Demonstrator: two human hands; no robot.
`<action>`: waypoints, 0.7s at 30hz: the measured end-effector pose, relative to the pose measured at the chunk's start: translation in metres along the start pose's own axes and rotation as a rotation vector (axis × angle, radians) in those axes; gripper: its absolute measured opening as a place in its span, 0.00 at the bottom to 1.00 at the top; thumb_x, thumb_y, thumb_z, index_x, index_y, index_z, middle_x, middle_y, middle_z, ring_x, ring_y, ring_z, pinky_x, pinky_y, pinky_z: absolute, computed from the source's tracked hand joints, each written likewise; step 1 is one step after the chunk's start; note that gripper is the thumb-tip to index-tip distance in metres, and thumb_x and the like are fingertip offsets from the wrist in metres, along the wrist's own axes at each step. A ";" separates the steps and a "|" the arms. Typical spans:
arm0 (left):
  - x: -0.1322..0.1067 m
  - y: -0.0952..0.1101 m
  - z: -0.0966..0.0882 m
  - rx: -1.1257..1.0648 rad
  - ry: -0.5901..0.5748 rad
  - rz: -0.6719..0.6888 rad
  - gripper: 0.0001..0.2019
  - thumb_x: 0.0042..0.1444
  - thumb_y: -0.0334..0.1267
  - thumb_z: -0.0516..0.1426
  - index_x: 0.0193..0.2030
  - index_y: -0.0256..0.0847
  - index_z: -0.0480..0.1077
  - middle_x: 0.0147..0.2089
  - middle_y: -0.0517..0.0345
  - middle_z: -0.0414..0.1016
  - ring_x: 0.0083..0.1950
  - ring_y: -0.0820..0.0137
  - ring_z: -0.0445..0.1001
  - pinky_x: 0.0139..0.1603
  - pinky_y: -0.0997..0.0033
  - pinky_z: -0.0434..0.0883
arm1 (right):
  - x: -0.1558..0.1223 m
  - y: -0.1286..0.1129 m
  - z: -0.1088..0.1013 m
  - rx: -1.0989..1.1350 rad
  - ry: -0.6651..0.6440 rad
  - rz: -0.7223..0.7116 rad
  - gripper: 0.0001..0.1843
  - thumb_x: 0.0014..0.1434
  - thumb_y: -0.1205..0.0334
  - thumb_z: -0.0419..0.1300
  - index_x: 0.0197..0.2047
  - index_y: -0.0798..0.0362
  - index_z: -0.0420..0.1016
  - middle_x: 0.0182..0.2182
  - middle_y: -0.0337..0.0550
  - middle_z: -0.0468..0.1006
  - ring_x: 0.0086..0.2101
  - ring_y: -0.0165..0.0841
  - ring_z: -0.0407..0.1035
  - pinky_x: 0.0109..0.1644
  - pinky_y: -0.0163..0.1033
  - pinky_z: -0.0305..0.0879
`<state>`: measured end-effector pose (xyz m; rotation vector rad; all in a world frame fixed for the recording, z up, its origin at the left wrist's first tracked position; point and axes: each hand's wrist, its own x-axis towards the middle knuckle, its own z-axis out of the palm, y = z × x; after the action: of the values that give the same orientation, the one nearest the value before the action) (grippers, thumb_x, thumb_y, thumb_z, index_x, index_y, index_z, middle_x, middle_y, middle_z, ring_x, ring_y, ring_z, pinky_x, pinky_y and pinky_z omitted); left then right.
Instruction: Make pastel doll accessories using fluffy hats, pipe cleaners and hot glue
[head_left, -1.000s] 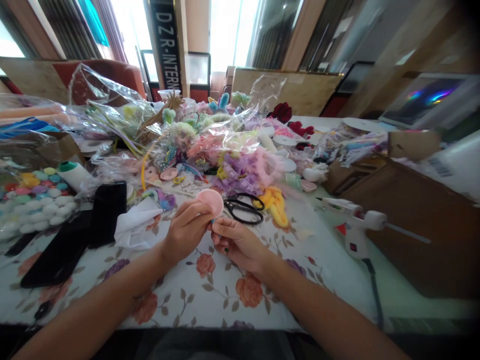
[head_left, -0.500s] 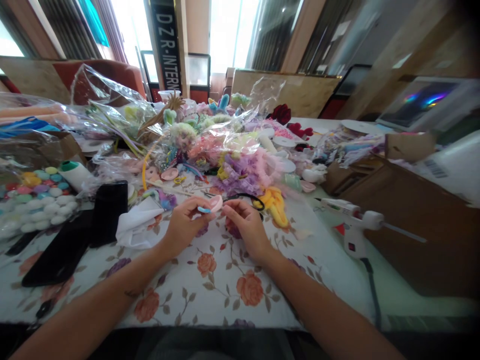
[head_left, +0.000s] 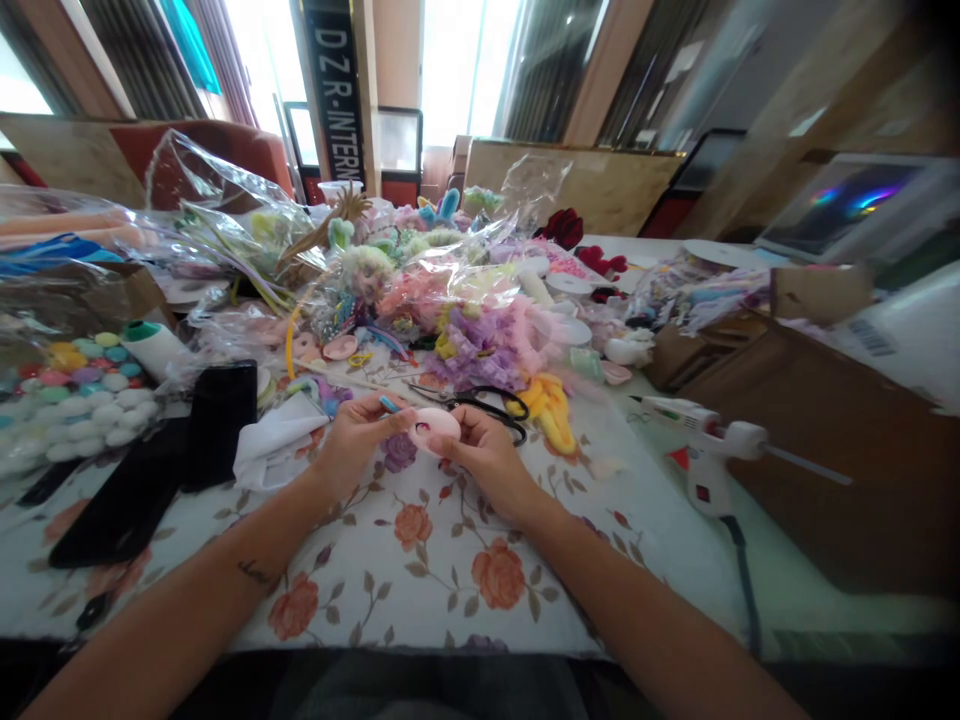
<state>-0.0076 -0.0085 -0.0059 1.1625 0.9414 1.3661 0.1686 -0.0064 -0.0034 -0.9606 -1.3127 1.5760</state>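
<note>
Between my two hands is a small pale pink round piece [head_left: 436, 426] with a dark reddish mark on its face; I cannot make out what it is exactly. My right hand [head_left: 487, 452] pinches its right side, thumb in front. My left hand [head_left: 355, 440] is closed on a short light blue strip [head_left: 389, 404], and its fingertips meet the left edge of the pink piece. Just behind the hands lie black-handled scissors [head_left: 501, 402], partly covered by the right fingers. A white cloth-like sheet [head_left: 274, 445] is left of my left hand.
A glue gun [head_left: 705, 440] stands at the right before a cardboard box [head_left: 810, 460]. Yellow fuzzy material [head_left: 551, 412] lies beyond my right hand. Phones [head_left: 219, 425], pom-poms [head_left: 90, 415] and a thread spool [head_left: 154, 345] are at left. Craft materials [head_left: 480, 340] heap up behind.
The pink piece has turned from edge-on to show its marked face. My right hand has come onto it, and the blue strip in my left hand has shifted left and up.
</note>
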 end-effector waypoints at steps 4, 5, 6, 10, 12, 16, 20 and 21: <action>0.002 -0.002 0.000 0.078 0.172 0.092 0.08 0.46 0.38 0.66 0.23 0.38 0.75 0.26 0.61 0.70 0.29 0.76 0.64 0.32 0.76 0.63 | -0.001 0.001 0.003 0.075 0.020 0.027 0.18 0.44 0.53 0.71 0.29 0.53 0.68 0.23 0.33 0.71 0.21 0.23 0.61 0.23 0.30 0.56; 0.003 -0.002 0.000 0.086 0.228 0.101 0.08 0.45 0.39 0.66 0.24 0.37 0.75 0.25 0.61 0.70 0.28 0.77 0.64 0.31 0.77 0.63 | -0.001 0.002 0.003 0.091 0.026 0.030 0.18 0.43 0.53 0.71 0.29 0.53 0.68 0.23 0.33 0.72 0.21 0.23 0.62 0.23 0.30 0.57; 0.005 -0.002 -0.002 0.080 0.290 0.107 0.08 0.45 0.39 0.67 0.25 0.37 0.76 0.24 0.61 0.70 0.27 0.77 0.63 0.30 0.77 0.62 | 0.000 0.002 0.003 0.104 0.034 0.036 0.18 0.43 0.53 0.72 0.29 0.53 0.69 0.23 0.33 0.72 0.21 0.23 0.62 0.24 0.30 0.58; 0.013 0.000 -0.014 -0.034 0.539 0.147 0.12 0.41 0.43 0.68 0.28 0.38 0.75 0.22 0.62 0.71 0.23 0.78 0.63 0.26 0.78 0.62 | -0.001 0.004 0.002 0.133 0.072 0.066 0.19 0.41 0.54 0.72 0.29 0.53 0.69 0.25 0.34 0.73 0.24 0.25 0.65 0.27 0.30 0.63; 0.016 0.001 -0.018 -0.070 0.574 0.118 0.16 0.42 0.49 0.67 0.27 0.37 0.74 0.23 0.60 0.71 0.24 0.77 0.65 0.26 0.78 0.63 | -0.001 0.005 0.002 0.146 0.083 0.067 0.18 0.41 0.54 0.73 0.29 0.53 0.70 0.26 0.34 0.73 0.25 0.25 0.66 0.29 0.31 0.66; 0.012 0.001 -0.012 -0.013 0.291 -0.077 0.22 0.44 0.56 0.64 0.29 0.35 0.76 0.29 0.54 0.74 0.30 0.74 0.69 0.28 0.77 0.65 | -0.001 0.007 0.004 0.167 0.072 0.048 0.19 0.41 0.55 0.73 0.30 0.53 0.70 0.27 0.35 0.74 0.27 0.26 0.67 0.33 0.33 0.68; 0.005 0.000 -0.004 0.048 -0.022 -0.146 0.14 0.47 0.46 0.66 0.34 0.37 0.76 0.31 0.59 0.74 0.30 0.76 0.67 0.31 0.78 0.64 | 0.000 0.008 0.005 0.173 0.062 0.026 0.19 0.40 0.56 0.73 0.29 0.54 0.69 0.26 0.35 0.75 0.27 0.26 0.66 0.32 0.31 0.63; 0.004 -0.001 -0.004 0.067 -0.038 -0.131 0.13 0.49 0.46 0.65 0.33 0.37 0.76 0.30 0.59 0.73 0.29 0.77 0.66 0.31 0.78 0.64 | 0.001 0.009 0.005 0.174 0.054 0.017 0.19 0.41 0.57 0.73 0.29 0.54 0.69 0.26 0.35 0.75 0.27 0.26 0.66 0.31 0.31 0.62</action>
<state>-0.0115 -0.0040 -0.0069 1.1530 1.0249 1.2120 0.1627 -0.0083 -0.0113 -0.9013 -1.1133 1.6368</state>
